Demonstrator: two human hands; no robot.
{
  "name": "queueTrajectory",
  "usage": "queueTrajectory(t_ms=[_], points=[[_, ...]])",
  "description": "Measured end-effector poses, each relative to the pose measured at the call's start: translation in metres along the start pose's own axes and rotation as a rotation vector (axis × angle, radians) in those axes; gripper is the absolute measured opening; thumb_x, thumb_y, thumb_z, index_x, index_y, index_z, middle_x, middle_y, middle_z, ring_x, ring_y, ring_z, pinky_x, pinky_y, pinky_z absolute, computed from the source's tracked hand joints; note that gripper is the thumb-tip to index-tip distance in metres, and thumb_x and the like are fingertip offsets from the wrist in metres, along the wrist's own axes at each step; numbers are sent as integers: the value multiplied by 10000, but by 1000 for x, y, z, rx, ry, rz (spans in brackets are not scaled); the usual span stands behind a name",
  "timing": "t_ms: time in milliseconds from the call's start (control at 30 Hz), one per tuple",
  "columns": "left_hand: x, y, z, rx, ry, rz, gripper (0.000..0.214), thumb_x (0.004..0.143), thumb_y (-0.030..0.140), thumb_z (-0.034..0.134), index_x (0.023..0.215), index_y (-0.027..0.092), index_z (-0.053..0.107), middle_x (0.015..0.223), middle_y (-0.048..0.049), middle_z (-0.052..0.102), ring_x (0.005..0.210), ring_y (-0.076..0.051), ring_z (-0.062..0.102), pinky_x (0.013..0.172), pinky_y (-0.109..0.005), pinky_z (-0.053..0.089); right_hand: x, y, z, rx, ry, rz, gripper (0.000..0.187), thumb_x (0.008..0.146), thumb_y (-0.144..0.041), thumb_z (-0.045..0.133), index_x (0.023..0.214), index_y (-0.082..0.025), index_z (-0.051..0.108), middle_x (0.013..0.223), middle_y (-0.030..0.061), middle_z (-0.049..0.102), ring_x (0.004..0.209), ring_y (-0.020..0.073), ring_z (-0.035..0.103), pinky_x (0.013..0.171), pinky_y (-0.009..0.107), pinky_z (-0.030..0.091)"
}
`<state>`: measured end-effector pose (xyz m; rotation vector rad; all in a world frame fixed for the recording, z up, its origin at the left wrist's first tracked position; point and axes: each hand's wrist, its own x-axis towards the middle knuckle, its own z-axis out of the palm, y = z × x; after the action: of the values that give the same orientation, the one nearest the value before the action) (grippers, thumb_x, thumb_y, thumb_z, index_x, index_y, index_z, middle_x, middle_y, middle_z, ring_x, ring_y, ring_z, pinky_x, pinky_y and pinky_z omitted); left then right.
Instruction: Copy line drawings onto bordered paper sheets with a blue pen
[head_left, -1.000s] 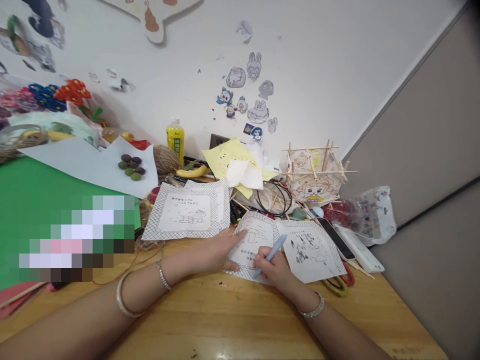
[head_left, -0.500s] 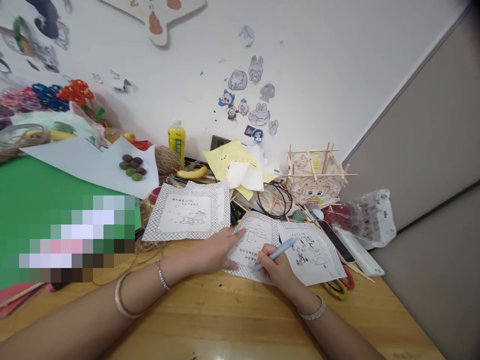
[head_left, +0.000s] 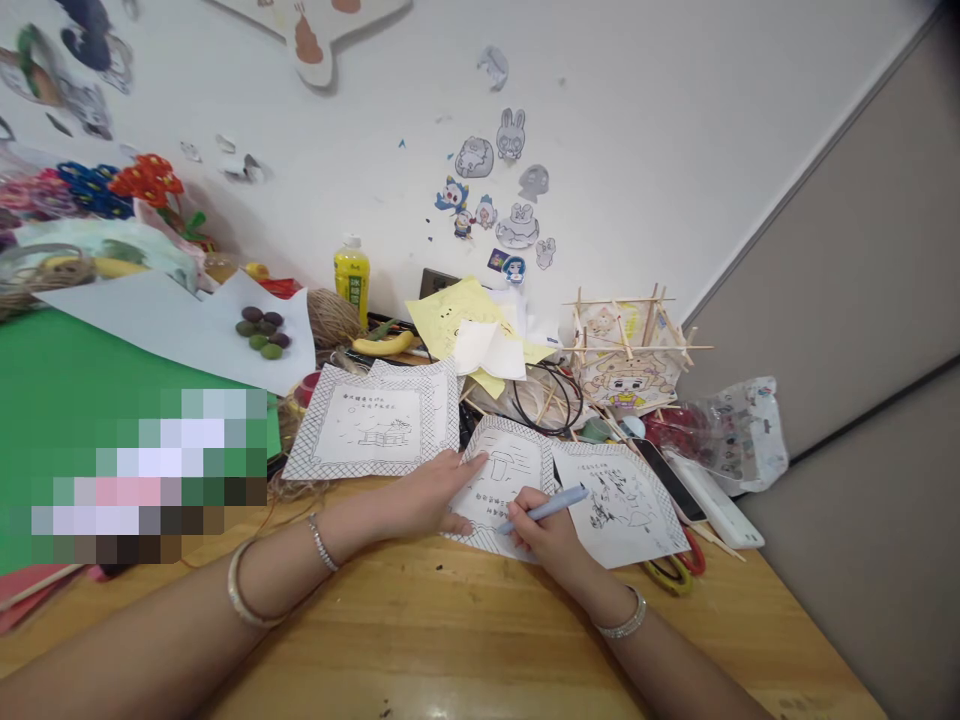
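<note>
A light blue pen [head_left: 555,504] is gripped in my right hand [head_left: 541,528], its tip down on the middle sheet of paper [head_left: 491,505]. That sheet carries a crosshatched border, a small drawing and several lines of handwriting. My left hand [head_left: 427,495] lies flat on the sheet's left edge, thumb and fingers spread apart. To the left is a bordered sheet with a pavilion drawing [head_left: 375,425]. On the right, another bordered sheet with dark ink marks [head_left: 626,505] lies against the middle one.
Scissors [head_left: 671,570], a phone [head_left: 673,480] and a wooden-stick lantern [head_left: 626,355] are at the right. Behind the sheets are yellow paper [head_left: 450,315], a black cable [head_left: 546,395] and a yellow drink bottle [head_left: 352,280]. Green card [head_left: 75,400] covers the table's left side.
The pen tip has moved slightly up and left on the middle sheet, and the pen lies at a lower slant. My left hand stays in place on the paper.
</note>
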<state>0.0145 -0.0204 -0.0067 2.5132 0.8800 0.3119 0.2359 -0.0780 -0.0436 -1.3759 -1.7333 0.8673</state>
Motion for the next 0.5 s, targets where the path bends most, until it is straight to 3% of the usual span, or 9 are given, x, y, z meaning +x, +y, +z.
queueTrajectory(t_ms=[500], points=[[-1,7,-5,-7,-47,-58,848,769,322,672,1468,140,227,1242,-153,476,1151,-310,468,927,-343,391,-1,0,-1,-11,18,16,332,837,-352,479,536,-224,420,438,-45,450,434,115,410,446,228,306]])
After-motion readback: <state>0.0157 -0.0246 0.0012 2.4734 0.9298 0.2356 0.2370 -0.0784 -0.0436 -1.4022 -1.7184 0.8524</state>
